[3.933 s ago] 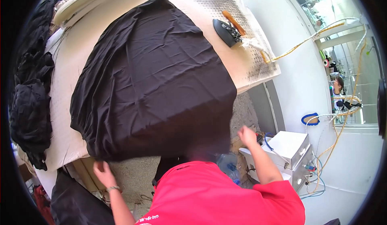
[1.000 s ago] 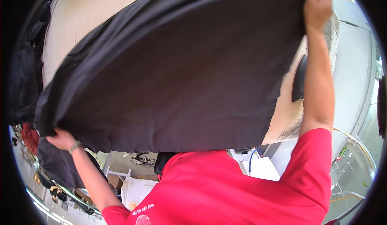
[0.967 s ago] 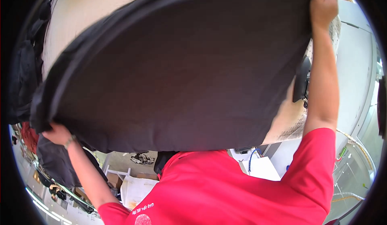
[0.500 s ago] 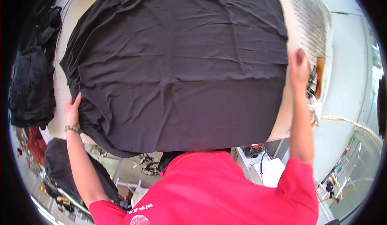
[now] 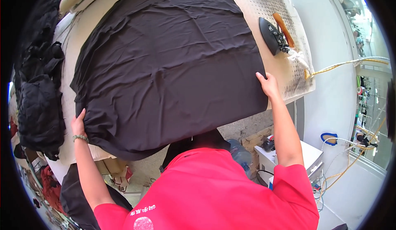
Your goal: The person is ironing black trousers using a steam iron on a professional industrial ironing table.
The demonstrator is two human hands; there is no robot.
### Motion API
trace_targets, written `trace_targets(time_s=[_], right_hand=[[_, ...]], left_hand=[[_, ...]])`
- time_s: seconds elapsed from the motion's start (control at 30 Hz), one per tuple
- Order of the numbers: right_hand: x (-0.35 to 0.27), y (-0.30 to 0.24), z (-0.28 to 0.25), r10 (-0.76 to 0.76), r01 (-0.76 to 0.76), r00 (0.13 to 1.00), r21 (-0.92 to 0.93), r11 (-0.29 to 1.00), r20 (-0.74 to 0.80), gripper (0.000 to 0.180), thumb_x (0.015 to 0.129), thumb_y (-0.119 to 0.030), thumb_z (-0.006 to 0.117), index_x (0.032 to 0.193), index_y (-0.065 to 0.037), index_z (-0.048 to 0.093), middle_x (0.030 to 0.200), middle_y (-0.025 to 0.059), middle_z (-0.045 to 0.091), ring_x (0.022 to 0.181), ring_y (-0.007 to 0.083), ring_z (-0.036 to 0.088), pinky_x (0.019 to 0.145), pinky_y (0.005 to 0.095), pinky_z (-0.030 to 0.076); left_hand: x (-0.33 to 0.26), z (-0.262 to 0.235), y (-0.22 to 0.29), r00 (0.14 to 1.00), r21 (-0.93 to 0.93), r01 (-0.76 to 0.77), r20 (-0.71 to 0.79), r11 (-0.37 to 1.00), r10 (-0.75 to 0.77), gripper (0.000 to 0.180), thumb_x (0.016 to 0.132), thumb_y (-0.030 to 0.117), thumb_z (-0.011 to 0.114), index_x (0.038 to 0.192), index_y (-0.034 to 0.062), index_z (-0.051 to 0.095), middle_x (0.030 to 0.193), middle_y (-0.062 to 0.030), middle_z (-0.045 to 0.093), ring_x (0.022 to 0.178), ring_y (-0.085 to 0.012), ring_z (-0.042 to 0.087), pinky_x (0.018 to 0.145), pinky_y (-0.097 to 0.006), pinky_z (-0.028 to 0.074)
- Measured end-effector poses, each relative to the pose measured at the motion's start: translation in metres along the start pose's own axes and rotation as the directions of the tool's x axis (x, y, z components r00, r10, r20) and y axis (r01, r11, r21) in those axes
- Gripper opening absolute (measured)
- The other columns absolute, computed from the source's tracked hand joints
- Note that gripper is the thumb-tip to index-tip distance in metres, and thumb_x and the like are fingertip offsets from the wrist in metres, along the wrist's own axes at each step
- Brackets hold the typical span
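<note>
looking down from the head camera, you are spreading a black cloth (image 5: 169,61) flat over the padded ironing table (image 5: 288,71). your left hand (image 5: 78,125) is pinching its bunched near-left edge; your right hand (image 5: 269,85) is lying open, fingers flat on the near-right corner. it is likely handling light, limp and crease-prone, so be gripping hems and corners. an iron (image 5: 274,34) is resting just beside.

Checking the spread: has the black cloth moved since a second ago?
Yes. The black cloth, then held up, now lies flat on the ironing table, beside the iron.
</note>
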State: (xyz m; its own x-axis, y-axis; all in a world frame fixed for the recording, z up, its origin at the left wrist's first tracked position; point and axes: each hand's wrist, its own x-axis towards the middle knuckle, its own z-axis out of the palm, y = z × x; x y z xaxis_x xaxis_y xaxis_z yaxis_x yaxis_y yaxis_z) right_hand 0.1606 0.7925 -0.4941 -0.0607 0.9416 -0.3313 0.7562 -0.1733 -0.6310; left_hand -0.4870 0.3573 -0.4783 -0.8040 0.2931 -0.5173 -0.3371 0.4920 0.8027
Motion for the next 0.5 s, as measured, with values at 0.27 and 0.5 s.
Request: trace_targets(time_s=[0.27, 0.5], right_hand=[[-0.047, -0.009, -0.051, -0.422, 0.327, 0.866, -0.335, 0.884, -0.267, 0.039, 0.101, -0.036, 0.060, 0.085, -0.001, 0.060, 0.081, 0.0274, 0.061, 0.080, 0.0498, 0.059, 0.066, 0.0509, 0.047], [-0.074, 0.076, -0.050, -0.436, 0.273, 0.892, -0.633, 0.725, -0.115, 0.043, 0.102, -0.042, 0.055, 0.081, -0.004, 0.057, 0.074, 0.0256, 0.063, 0.074, 0.0492, 0.061, 0.061, 0.0559, 0.046]], left_hand=[[-0.028, -0.059, 0.009, 0.968, 0.407, -0.230, 0.000, 0.884, 0.251, 0.038, 0.085, 0.024, 0.078, 0.107, -0.0065, 0.072, 0.097, -0.0075, 0.074, 0.085, -0.0135, 0.065, 0.081, -0.029, 0.051], [-0.083, -0.104, -0.055, 0.985, 0.690, -0.122, -0.006, 0.714, 0.174, 0.042, 0.084, 0.032, 0.080, 0.098, -0.0068, 0.072, 0.085, -0.0051, 0.072, 0.075, -0.0112, 0.061, 0.072, -0.031, 0.051]])
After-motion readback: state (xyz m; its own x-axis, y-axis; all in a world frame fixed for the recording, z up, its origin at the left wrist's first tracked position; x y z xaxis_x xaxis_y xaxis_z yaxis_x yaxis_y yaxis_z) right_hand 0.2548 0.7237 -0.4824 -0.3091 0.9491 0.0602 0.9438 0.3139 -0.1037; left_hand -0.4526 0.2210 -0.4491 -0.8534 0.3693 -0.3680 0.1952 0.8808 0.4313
